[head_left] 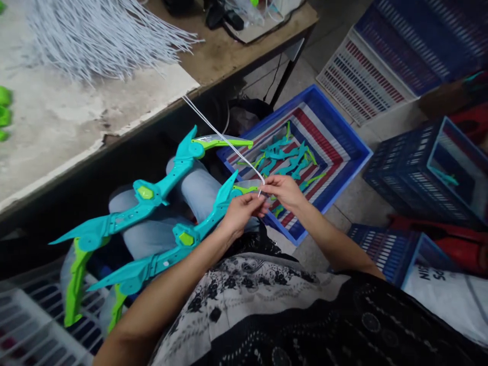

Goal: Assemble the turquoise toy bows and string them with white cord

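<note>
Fingers [271, 185] of left hand [244, 211] and right hand [285, 192] are pinched on white cord [245, 159], the near bow [186, 238] just beside them. Work is judged unfinished; on the far bow [145, 192], leftward, no tied cord is seen.

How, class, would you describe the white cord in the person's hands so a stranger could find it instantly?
Start at the pale tabletop at upper left, where a heap of white strands lies. From near its corner, a doubled white cord slants down to the left hand and right hand. Unlike the strands in the heap, it runs alone, nearly straight.
</note>
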A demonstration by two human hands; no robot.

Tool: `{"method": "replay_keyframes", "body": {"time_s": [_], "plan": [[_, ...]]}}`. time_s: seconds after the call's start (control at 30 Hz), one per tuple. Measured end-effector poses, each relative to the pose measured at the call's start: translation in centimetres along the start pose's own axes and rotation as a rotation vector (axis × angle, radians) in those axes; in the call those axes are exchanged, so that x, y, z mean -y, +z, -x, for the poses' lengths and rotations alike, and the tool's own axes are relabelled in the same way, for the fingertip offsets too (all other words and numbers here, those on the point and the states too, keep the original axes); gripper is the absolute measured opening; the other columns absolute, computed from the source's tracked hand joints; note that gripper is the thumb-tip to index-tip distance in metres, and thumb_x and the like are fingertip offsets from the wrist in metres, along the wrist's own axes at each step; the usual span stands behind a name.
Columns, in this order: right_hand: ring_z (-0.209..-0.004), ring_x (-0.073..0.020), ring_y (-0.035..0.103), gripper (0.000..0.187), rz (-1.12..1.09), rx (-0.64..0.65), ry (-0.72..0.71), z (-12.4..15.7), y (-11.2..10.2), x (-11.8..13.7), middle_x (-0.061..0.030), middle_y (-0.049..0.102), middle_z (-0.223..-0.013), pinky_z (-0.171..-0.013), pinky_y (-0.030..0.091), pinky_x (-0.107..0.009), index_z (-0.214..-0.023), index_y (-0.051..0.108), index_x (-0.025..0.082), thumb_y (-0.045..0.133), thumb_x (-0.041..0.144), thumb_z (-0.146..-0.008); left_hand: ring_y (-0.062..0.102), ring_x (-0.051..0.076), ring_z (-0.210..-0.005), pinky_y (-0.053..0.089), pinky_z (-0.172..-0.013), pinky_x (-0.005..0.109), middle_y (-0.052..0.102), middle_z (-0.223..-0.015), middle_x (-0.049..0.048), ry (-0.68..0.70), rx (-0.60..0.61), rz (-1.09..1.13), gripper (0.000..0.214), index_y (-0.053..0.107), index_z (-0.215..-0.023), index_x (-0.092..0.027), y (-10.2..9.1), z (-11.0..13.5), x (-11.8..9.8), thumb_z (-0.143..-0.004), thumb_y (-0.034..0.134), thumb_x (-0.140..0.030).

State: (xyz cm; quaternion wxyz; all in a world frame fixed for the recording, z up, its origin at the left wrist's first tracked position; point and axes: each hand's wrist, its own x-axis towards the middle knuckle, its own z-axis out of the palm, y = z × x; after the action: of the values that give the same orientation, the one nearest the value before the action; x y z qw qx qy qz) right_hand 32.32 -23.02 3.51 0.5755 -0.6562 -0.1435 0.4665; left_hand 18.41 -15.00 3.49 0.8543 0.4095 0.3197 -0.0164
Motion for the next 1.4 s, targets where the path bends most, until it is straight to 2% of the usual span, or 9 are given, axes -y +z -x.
{"method": "replay_keyframes", "body": {"time_s": [0.1, 0.3, 0.4, 0.5, 0.57, 0.67, 0.97, 1.17, 1.4], "plan": [[-0.055, -0.0073, 0.055, 0.027, 0.052, -0.018, -0.048, 0.8, -0.7, -0.8, 0.003, 0.064, -0.061, -0.056, 0.044, -0.022, -0.067, 0.067, 0.017, 0.083, 0.034, -0.054, 0.055, 0.009, -0.05, 0.042, -0.05, 0.022, 0.068, -0.067, 0.0057, 0.03, -0.038, -0.033, 0.041, 0.067, -0.077, -0.011, 0.2, -0.8, 0.7, -0.066, 0.072, -0.051], [-0.063, -0.0108, 0.058, 0.021, 0.221, 0.04, -0.109, 2.2, -3.2, -1.9, 0.0009, 0.066, -0.068, -0.063, 0.047, -0.025, -0.074, 0.068, 0.017, 0.078, 0.033, -0.063, 0.054, 0.008, -0.048, 0.041, -0.048, 0.021, 0.068, -0.066, 0.0051, -0.018, 0.088, -0.226, 0.032, 0.069, -0.075, -0.012, 0.4, -1.4, 1.7, -0.074, 0.068, -0.044], [-0.061, -0.011, 0.056, 0.015, 0.396, -0.194, -0.278, 2.6, -4.8, -3.0, 0.001, 0.064, -0.069, -0.062, 0.046, -0.026, -0.076, 0.067, 0.019, 0.07, 0.033, -0.071, 0.058, 0.01, -0.052, 0.045, -0.051, 0.022, 0.069, -0.071, 0.0058, -0.107, 0.109, -0.202, 0.026, 0.069, -0.083, -0.012, 0.9, -2.3, 2.5, -0.076, 0.068, -0.037], [-0.062, -0.012, 0.053, 0.01, 0.697, -0.432, -0.499, 2.9, -6.1, -4.2, 0.0002, 0.063, -0.07, -0.064, 0.045, -0.028, -0.075, 0.065, 0.019, 0.064, 0.029, -0.078, 0.06, 0.01, -0.054, 0.046, -0.051, 0.022, 0.067, -0.072, 0.0055, -0.204, -0.005, -0.126, 0.013, 0.066, -0.086, -0.01, 1.0, -4.0, 3.7, -0.079, 0.065, -0.021], [-0.066, -0.0137, 0.054, 0.012, 0.839, -0.468, -0.605, 3.1, -6.7, -5.1, -0.0009, 0.063, -0.071, -0.066, 0.045, -0.029, -0.073, 0.063, 0.02, 0.061, 0.027, -0.082, 0.06, 0.01, -0.054, 0.047, -0.052, 0.022, 0.066, -0.071, 0.0053, -0.238, -0.071, -0.073, 0.009, 0.064, -0.088, -0.009, 0.9, -5.2, 4.4, -0.081, 0.06, -0.013], [-0.07, -0.0149, 0.056, 0.013, 0.909, -0.498, -0.685, 3.2, -7.0, -6.3, -0.0013, 0.063, -0.071, -0.068, 0.046, -0.03, -0.073, 0.061, 0.021, 0.058, 0.025, -0.084, 0.062, 0.012, -0.056, 0.049, -0.055, 0.023, 0.067, -0.072, 0.0061, -0.27, -0.09, 0.0, 0.013, 0.062, -0.094, -0.009, 1.0, -6.8, 5.2, -0.082, 0.056, -0.009], [-0.069, -0.0143, 0.057, 0.012, 0.83, -0.572, -0.667, 2.5, -7.4, -9.0, -0.0006, 0.062, -0.071, -0.066, 0.047, -0.03, -0.075, 0.062, 0.021, 0.058, 0.027, -0.085, 0.064, 0.013, -0.061, 0.051, -0.063, 0.026, 0.07, -0.077, 0.0084, -0.284, -0.056, 0.063, 0.017, 0.065, -0.094, -0.008, 2.1, -9.6, 6.4, -0.084, 0.051, -0.006], [-0.072, -0.0152, 0.058, 0.011, 0.774, -0.584, -0.651, 2.2, -7.3, -9.3, -0.002, 0.064, -0.075, -0.066, 0.048, -0.031, -0.077, 0.062, 0.021, 0.058, 0.028, -0.085, 0.063, 0.013, -0.058, 0.05, -0.062, 0.026, 0.071, -0.074, 0.0077, -0.306, -0.036, 0.055, 0.02, 0.067, -0.098, -0.01, 2.4, -9.8, 6.7, -0.084, 0.053, -0.007], [-0.074, -0.0154, 0.058, 0.013, 0.809, -0.544, -0.656, 1.9, -7.2, -10.1, -0.0018, 0.064, -0.074, -0.069, 0.049, -0.031, -0.075, 0.062, 0.021, 0.057, 0.028, -0.086, 0.064, 0.012, -0.06, 0.051, -0.064, 0.025, 0.071, -0.076, 0.0088, -0.288, -0.002, 0.038, 0.012, 0.067, -0.085, -0.009, 2.9, -10.2, 6.7, -0.082, 0.056, -0.007]]}}
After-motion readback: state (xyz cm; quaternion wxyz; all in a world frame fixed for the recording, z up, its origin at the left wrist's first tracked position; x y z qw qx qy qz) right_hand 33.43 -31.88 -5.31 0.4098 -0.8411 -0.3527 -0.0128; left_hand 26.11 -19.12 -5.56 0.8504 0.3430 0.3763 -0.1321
